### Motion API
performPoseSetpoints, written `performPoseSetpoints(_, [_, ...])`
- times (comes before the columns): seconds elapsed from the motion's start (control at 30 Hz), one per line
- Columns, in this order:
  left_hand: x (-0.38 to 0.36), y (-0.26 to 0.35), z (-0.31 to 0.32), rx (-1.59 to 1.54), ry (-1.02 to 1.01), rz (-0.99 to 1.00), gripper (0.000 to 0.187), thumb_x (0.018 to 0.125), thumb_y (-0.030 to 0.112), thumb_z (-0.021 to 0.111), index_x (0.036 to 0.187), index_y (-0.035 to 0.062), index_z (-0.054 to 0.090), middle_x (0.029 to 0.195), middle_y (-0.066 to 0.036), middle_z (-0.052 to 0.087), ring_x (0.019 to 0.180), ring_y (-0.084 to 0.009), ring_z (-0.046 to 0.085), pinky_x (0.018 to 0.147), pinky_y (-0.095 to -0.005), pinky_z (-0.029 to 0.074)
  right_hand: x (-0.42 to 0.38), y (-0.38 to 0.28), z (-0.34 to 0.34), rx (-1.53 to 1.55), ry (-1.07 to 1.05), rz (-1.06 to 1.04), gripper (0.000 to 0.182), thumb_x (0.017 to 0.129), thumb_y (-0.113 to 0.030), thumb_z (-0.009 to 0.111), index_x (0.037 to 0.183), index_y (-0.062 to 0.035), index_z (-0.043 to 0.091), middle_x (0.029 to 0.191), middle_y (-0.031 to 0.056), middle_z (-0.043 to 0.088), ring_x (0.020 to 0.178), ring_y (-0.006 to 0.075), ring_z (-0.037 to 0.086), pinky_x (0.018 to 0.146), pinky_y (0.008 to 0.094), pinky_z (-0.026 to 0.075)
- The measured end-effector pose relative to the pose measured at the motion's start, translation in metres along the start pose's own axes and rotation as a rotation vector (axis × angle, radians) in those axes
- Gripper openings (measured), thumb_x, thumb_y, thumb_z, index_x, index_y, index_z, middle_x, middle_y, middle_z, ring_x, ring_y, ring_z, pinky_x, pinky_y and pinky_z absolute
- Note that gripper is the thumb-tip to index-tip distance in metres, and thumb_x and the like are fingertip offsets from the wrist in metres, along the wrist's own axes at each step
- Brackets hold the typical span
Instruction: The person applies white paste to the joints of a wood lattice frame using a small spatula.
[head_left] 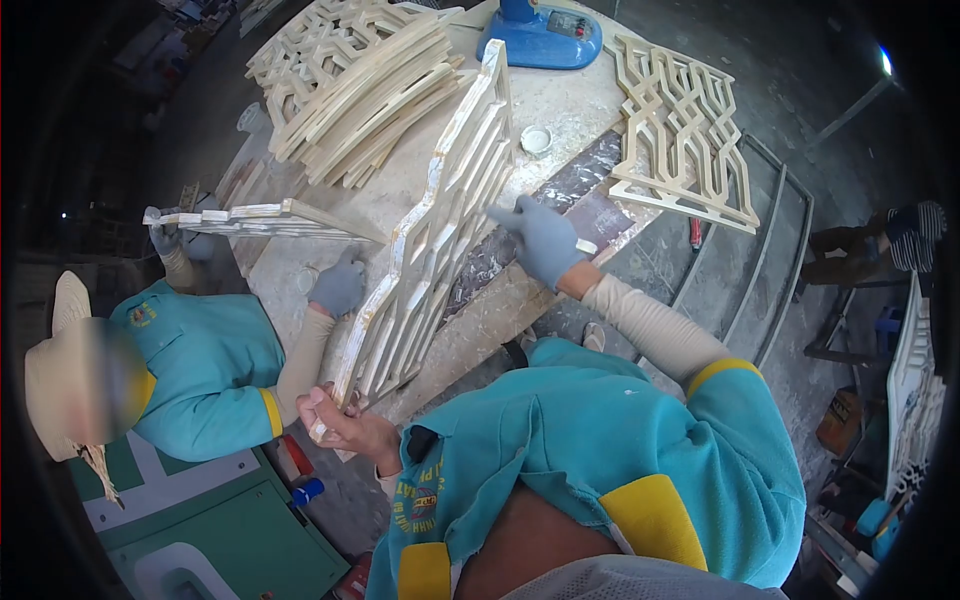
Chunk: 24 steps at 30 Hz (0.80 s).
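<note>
A pale wooden lattice panel (425,230) stands tilted on its long edge, with white and orange-brown patches along its upper edge. My left hand (350,428), bare, is closed around its near lower end. My right hand (545,240) wears a grey glove and is beside the panel's right face, its index finger stretched towards the slats. The other fingers are curled, and a small whitish end (586,246) sticks out by the palm; the rest of it is hidden. A small round dish of white paste (536,139) sits on the table beyond that hand.
Across the worktable (300,262), a co-worker (200,340) in a hat holds another lattice panel (270,219). Stacked curved wooden strips (370,100) lie at the back. A blue device (545,40) stands at the far edge. Another lattice (685,130) overhangs the right edge, near metal rails (765,260).
</note>
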<state>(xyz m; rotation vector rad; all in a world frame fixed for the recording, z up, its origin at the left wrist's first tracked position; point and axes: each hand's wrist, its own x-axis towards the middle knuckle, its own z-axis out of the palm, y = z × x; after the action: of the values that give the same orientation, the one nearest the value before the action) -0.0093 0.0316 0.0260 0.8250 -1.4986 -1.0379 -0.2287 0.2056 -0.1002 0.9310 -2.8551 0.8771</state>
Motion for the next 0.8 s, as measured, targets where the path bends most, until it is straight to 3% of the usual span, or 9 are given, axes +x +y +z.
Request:
performPoseSetpoints(0.13, [0.002, -0.004, -0.002, -0.01, -0.004, -0.017, 0.033, 0.094, 0.03, 0.055, 0.072, 0.0075, 0.044, 0.065, 0.001, 0.042, 0.052, -0.0043, 0.034, 0.045, -0.0206, 0.021, 0.019, 0.003, -0.002, -0.114, -0.023, 0.08, 0.049, 0.081, -0.012, 0.064, 0.127, -0.0286, 0.059, 0.096, 0.0101, 0.054, 0.083, 0.0277, 0.064, 0.067, 0.041, 0.053])
performPoseSetpoints(0.23, [0.002, -0.004, -0.001, -0.044, -0.007, -0.031, 0.033, 0.094, 0.03, 0.055, 0.073, 0.007, 0.045, 0.065, 0.0, 0.043, 0.052, -0.0043, 0.035, 0.045, -0.0205, 0.022, 0.01, -0.001, 0.004, -0.196, 0.023, -0.017, 0.05, 0.082, -0.01, 0.062, 0.128, -0.0287, 0.059, 0.096, 0.0111, 0.055, 0.083, 0.0286, 0.064, 0.068, 0.0407, 0.054])
performPoseSetpoints(0.33, [0.001, -0.002, 0.001, -0.009, 0.008, -0.036, 0.032, 0.095, 0.029, 0.055, 0.074, 0.0065, 0.045, 0.066, 0.0, 0.044, 0.052, -0.0043, 0.036, 0.045, -0.0208, 0.023, 0.009, 0.004, -0.004, -0.058, 0.014, -0.102, 0.054, 0.08, -0.007, 0.063, 0.129, -0.0297, 0.059, 0.092, 0.0115, 0.054, 0.074, 0.0305, 0.063, 0.063, 0.0394, 0.053])
performPoseSetpoints(0.43, [0.0, -0.005, 0.001, -0.008, -0.023, -0.016, 0.033, 0.095, 0.03, 0.054, 0.075, 0.0055, 0.045, 0.065, 0.0, 0.044, 0.053, -0.0044, 0.037, 0.046, -0.0208, 0.024, 0.026, 0.016, -0.011, -0.016, -0.045, 0.064, 0.05, 0.083, -0.007, 0.059, 0.129, -0.0253, 0.058, 0.099, 0.0124, 0.055, 0.084, 0.0292, 0.064, 0.069, 0.0411, 0.054])
performPoseSetpoints(0.53, [-0.001, -0.006, 0.002, 0.018, 0.037, -0.013, 0.035, 0.095, 0.031, 0.053, 0.074, 0.0049, 0.045, 0.065, 0.0, 0.044, 0.054, -0.0045, 0.037, 0.047, -0.021, 0.025, 0.032, 0.03, 0.011, -0.135, 0.076, 0.105, 0.056, 0.08, -0.007, 0.062, 0.13, -0.0305, 0.058, 0.095, 0.0114, 0.055, 0.076, 0.0317, 0.063, 0.066, 0.0419, 0.052])
performPoseSetpoints(0.63, [0.002, -0.014, 0.006, -0.052, -0.011, 0.025, 0.037, 0.095, 0.031, 0.053, 0.072, 0.005, 0.043, 0.064, 0.0, 0.041, 0.055, -0.0058, 0.037, 0.048, -0.0226, 0.024, 0.03, 0.039, 0.026, -0.052, 0.23, -0.099, 0.057, 0.08, -0.006, 0.061, 0.131, -0.0314, 0.058, 0.094, 0.0124, 0.055, 0.074, 0.0324, 0.063, 0.067, 0.0431, 0.052])
performPoseSetpoints(0.7, [0.001, -0.01, 0.007, -0.034, 0.001, 0.013, 0.037, 0.095, 0.031, 0.054, 0.072, 0.0051, 0.043, 0.064, 0.0, 0.041, 0.054, -0.006, 0.036, 0.048, -0.0228, 0.024, 0.012, 0.024, 0.017, -0.04, -0.004, -0.065, 0.058, 0.081, -0.006, 0.06, 0.132, -0.0321, 0.057, 0.096, 0.0138, 0.056, 0.073, 0.0327, 0.063, 0.067, 0.0429, 0.052])
performPoseSetpoints(0.73, [0.0, -0.007, 0.004, -0.003, 0.009, -0.002, 0.037, 0.095, 0.032, 0.054, 0.072, 0.0053, 0.043, 0.064, 0.0, 0.04, 0.054, -0.0062, 0.036, 0.048, -0.023, 0.024, 0.01, 0.02, 0.009, -0.034, -0.009, -0.065, 0.058, 0.081, -0.006, 0.06, 0.132, -0.0321, 0.057, 0.096, 0.0138, 0.056, 0.073, 0.0327, 0.063, 0.067, 0.0429, 0.052])
performPoseSetpoints(0.8, [-0.001, -0.003, 0.007, -0.034, 0.013, -0.001, 0.036, 0.095, 0.031, 0.054, 0.072, 0.0055, 0.043, 0.064, 0.0, 0.041, 0.054, -0.0058, 0.035, 0.048, -0.0228, 0.023, 0.021, 0.023, -0.012, 0.012, -0.172, 0.04, 0.058, 0.083, -0.004, 0.057, 0.135, -0.0293, 0.053, 0.106, 0.0153, 0.056, 0.086, 0.0338, 0.065, 0.075, 0.0434, 0.054])
